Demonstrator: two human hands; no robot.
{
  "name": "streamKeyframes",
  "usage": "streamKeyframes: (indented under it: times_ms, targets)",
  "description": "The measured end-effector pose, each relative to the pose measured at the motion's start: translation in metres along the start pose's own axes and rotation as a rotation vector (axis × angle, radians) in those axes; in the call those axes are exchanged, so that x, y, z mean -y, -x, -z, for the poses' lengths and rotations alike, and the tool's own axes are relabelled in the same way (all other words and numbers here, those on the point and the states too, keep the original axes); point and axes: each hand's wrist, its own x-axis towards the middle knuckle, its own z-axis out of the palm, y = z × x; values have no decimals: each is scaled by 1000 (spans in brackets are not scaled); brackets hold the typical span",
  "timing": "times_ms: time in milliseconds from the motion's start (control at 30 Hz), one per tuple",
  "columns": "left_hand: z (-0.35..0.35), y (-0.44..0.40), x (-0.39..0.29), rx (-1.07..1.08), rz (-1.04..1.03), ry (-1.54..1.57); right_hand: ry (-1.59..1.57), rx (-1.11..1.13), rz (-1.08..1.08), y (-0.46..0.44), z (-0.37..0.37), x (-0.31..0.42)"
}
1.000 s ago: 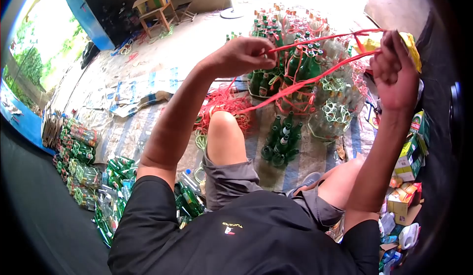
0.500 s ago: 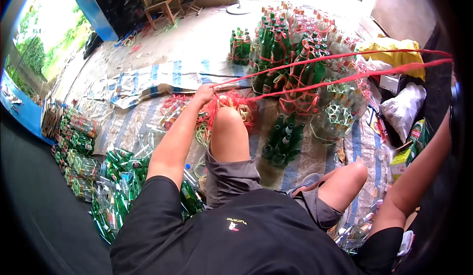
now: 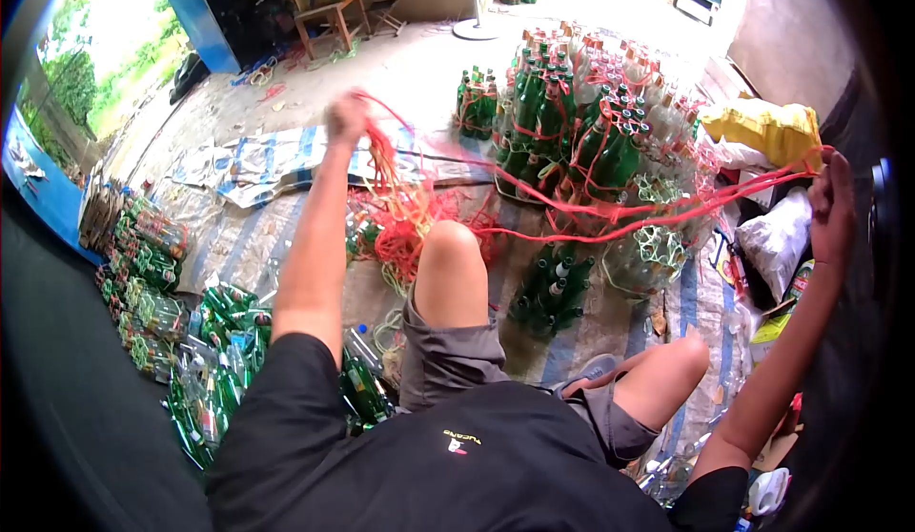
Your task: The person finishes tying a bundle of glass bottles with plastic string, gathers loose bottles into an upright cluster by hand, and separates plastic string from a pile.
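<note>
My left hand (image 3: 347,118) is raised over the floor sheet, its fingers closed on red plastic twine, with loose strands hanging below it. Far to the right, my right hand (image 3: 832,198) is closed round the other end of the red twine (image 3: 629,222). Slack strands run between both hands, past a standing group of green bottles (image 3: 551,286). Beside my left knee lies a tangled heap of red and pale twine (image 3: 410,236). Behind it, tied bundles of green bottles (image 3: 541,103) and clear bottles (image 3: 658,84) stand close together.
Loose green and clear bottles (image 3: 229,360) lie at my left, with tied bundles (image 3: 152,275) stacked beyond. A yellow bag (image 3: 762,127) and a white plastic bag (image 3: 777,232) sit at the right. A wooden stool (image 3: 329,22) bearing a cardboard box stands at the back.
My left hand has risen away from the knee, lifting strands from the heap. My right hand has come into view at the right, and the stretched twine has gone slack.
</note>
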Motion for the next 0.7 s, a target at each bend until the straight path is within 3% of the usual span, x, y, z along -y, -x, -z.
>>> streamKeyframes:
  times_ms: [33,100,133,167,200,233,267,300,367,400,433,500,567,600,633,700]
  targets:
    - [29,2,-22,-447,242,196,-94,-69,64,2,8,-1]
    - [10,-14,61,-36,268,-42,-178,-31,-1,-27,84,-2]
    - [29,0,36,117,176,-164,-202,61,-34,-46,138,-7]
    - [40,2,39,134,223,-155,-215,103,-44,-47,153,-1]
    - [53,3,34,-124,281,-82,-227,145,-54,-48,166,5]
    - [61,3,35,-375,337,-6,-88,-37,29,-37,158,17]
    - [42,0,83,-414,166,-173,57,-214,99,-25,150,28]
    - [28,7,109,-182,101,-200,208,-380,160,-13,138,40]
    - [32,24,99,164,177,-101,487,-720,312,2,125,57]
    - [13,26,118,59,220,18,480,-724,312,0,144,59]
    - [33,32,71,84,319,-30,644,-725,435,-8,186,58]
    - [4,34,107,187,240,311,821,-717,550,3,207,69]
    - [21,50,57,572,370,518,689,-701,521,23,195,92]
    - [40,61,13,723,450,488,964,-769,522,31,229,102]
    - [56,70,-25,819,365,367,1243,-830,516,43,275,110]
    - [45,87,-22,974,383,468,1281,-943,428,80,312,129]
